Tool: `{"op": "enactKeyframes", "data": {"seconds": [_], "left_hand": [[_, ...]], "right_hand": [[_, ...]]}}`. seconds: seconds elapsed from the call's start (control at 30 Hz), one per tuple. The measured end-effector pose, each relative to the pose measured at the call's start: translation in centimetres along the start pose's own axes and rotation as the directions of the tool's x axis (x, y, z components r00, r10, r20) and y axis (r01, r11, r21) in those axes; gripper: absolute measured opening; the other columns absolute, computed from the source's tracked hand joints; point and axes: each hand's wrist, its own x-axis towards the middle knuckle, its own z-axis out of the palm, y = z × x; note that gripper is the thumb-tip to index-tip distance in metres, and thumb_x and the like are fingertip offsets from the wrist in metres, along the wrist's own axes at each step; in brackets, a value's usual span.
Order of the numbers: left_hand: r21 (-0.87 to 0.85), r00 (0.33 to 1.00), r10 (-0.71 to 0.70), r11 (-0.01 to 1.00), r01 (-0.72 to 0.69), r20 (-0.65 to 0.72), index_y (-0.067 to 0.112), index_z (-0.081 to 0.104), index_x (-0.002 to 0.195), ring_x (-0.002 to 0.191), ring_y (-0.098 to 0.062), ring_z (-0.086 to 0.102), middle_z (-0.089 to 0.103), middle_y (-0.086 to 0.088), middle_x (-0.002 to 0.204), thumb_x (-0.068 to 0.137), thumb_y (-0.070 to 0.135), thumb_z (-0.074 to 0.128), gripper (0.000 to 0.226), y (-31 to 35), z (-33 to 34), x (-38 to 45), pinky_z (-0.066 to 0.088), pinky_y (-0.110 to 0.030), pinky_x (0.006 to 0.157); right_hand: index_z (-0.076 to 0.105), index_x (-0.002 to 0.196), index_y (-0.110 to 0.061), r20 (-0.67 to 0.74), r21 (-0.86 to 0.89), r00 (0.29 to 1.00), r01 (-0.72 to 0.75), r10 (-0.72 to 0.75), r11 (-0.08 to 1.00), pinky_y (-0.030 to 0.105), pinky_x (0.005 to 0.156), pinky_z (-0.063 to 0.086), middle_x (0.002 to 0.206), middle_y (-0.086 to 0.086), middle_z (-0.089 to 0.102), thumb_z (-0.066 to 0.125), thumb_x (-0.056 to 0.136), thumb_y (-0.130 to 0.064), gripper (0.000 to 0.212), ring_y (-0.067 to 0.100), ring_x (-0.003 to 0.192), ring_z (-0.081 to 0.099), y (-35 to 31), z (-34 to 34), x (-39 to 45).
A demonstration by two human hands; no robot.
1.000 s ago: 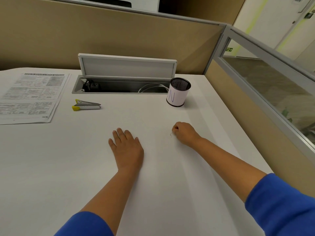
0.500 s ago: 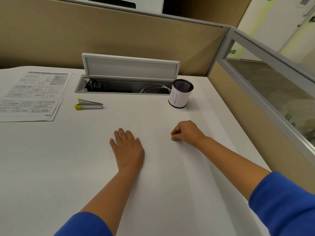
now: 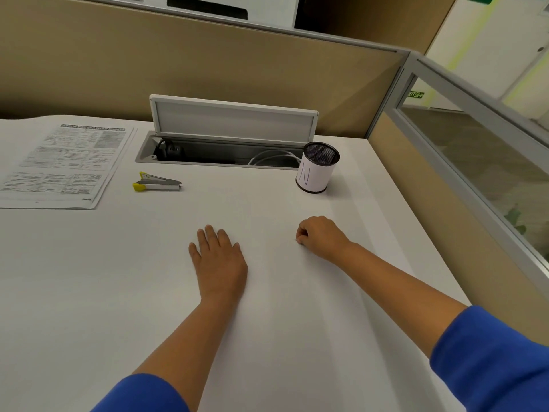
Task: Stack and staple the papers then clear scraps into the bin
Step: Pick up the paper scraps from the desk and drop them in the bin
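Head view: papers [image 3: 64, 166] lie stacked at table [image 3: 89, 292] far left, stapler [image 3: 157, 183] beside them; right hand [image 3: 319, 237] fingers curl, apparently pinching a tiny scrap, bin [image 3: 318, 168] beyond; left hand [image 3: 218, 260] flat, fingers straight.

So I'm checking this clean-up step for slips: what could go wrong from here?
The right hand is curled, fingertips pinched at the desk; whatever scrap it holds is too small to see, so it could drop unnoticed on the way. The mesh cup serving as bin is narrow and sits right beside the open cable tray; a missed drop, or a knock, might send scraps in there. The left hand lies flat, steadying nothing.
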Motion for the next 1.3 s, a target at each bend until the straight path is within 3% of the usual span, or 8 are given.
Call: {"op": "enactKeyframes", "data": {"seconds": [0.17, 0.4, 0.57, 0.73, 1.0, 1.1, 1.23, 1.3], "left_hand": [[0.001, 1.0, -0.006, 1.0, 0.006, -0.006, 0.003, 0.031, 0.14, 0.144, -0.033, 0.012, 0.022, -0.018, 0.154, 0.098, 0.027, 0.026, 0.048, 0.0, 0.0, 0.1, 0.01, -0.049, 0.117], [0.016, 1.0, -0.016, 1.0, 0.016, -0.015, 0.003, 0.034, 0.137, 0.143, -0.033, 0.015, 0.026, -0.017, 0.152, 0.098, 0.027, 0.027, 0.047, 0.0, 0.1, 0.1, 0.012, -0.049, 0.116], [0.007, 1.0, -0.022, 1.0, 0.022, -0.022, 0.004, 0.035, 0.137, 0.143, -0.032, 0.016, 0.026, -0.016, 0.152, 0.097, 0.028, 0.027, 0.046, 0.0, 0.2, 0.1, 0.013, -0.049, 0.117], [0.009, 0.999, -0.025, 1.0, 0.025, -0.026, 0.004, 0.036, 0.136, 0.143, -0.032, 0.016, 0.027, -0.015, 0.152, 0.097, 0.028, 0.027, 0.046, 0.0, 0.3, 0.2, 0.013, -0.049, 0.116], [0.039, 0.999, -0.023, 0.999, 0.025, -0.047, 0.002, 0.044, 0.128, 0.137, -0.035, 0.027, 0.038, -0.018, 0.144, 0.095, 0.025, 0.033, 0.041, 0.0, 0.6, 0.4, 0.023, -0.052, 0.111], [0.044, 0.999, -0.023, 0.999, 0.025, -0.046, 0.002, 0.043, 0.128, 0.137, -0.035, 0.026, 0.037, -0.017, 0.145, 0.096, 0.025, 0.032, 0.041, -0.1, 0.6, 0.5, 0.022, -0.051, 0.111], [0.043, 0.998, -0.023, 0.999, 0.025, -0.05, 0.002, 0.042, 0.129, 0.138, -0.035, 0.025, 0.036, -0.017, 0.146, 0.096, 0.025, 0.033, 0.041, -0.1, 0.7, 0.4, 0.021, -0.051, 0.112], [0.044, 0.998, -0.022, 0.999, 0.024, -0.054, 0.002, 0.043, 0.128, 0.138, -0.035, 0.026, 0.037, -0.018, 0.145, 0.096, 0.025, 0.033, 0.041, -0.1, 0.7, 0.5, 0.021, -0.051, 0.112]], "right_hand": [[0.07, 0.093, -0.003, -0.024, 0.13, 1.0, -0.007, 0.01, 0.991, 0.024, 0.077, 0.046, 0.105, 0.007, 0.071, 0.051, 0.086, -0.005, 0.02, 0.019, 0.091, 0.062, 0.7, -0.5, 0.1], [0.073, 0.089, -0.008, 0.034, 0.057, 0.999, 0.016, -0.018, 0.998, 0.023, 0.07, 0.044, 0.096, 0.006, 0.073, 0.067, 0.081, -0.013, 0.011, 0.013, 0.076, 0.057, 0.0, -0.7, 0.5], [0.069, 0.093, 0.0, 0.088, -0.05, 0.996, 0.003, 0.001, 0.999, 0.034, 0.078, 0.051, 0.103, 0.014, 0.071, 0.055, 0.084, -0.006, 0.018, 0.029, 0.094, 0.066, -0.6, -0.3, 1.1], [0.064, 0.101, 0.007, 0.09, -0.12, 0.996, 0.023, -0.012, 0.993, 0.036, 0.067, 0.046, 0.107, 0.02, 0.067, 0.047, 0.085, 0.0, 0.024, 0.035, 0.096, 0.065, -0.3, 0.7, 1.1], [0.038, 0.067, -0.009, 0.121, -0.157, 0.992, 0.043, -0.024, 0.987, 0.03, 0.054, 0.032, 0.076, 0.006, 0.042, 0.041, 0.08, 0.008, 0.022, 0.023, 0.064, 0.042, -0.5, 0.8, 0.8], [0.043, 0.07, -0.004, 0.126, -0.072, 0.992, 0.012, -0.003, 0.997, 0.027, 0.05, 0.028, 0.079, 0.01, 0.048, 0.04, 0.079, 0.008, 0.015, 0.026, 0.067, 0.044, 0.1, 0.9, 1.0], [0.056, 0.094, 0.017, 0.127, 0.201, 0.991, -0.073, 0.048, 0.977, 0.044, 0.065, 0.047, 0.103, 0.034, 0.062, 0.039, 0.086, 0.004, 0.023, 0.042, 0.077, 0.057, 0.9, -0.2, 1.2], [0.053, 0.081, 0.008, 0.141, 0.431, 0.987, -0.126, 0.071, 0.894, 0.036, 0.06, 0.05, 0.084, 0.027, 0.061, 0.039, 0.09, 0.0, 0.019, 0.026, 0.062, 0.052, 1.5, -0.8, 0.9]]}}
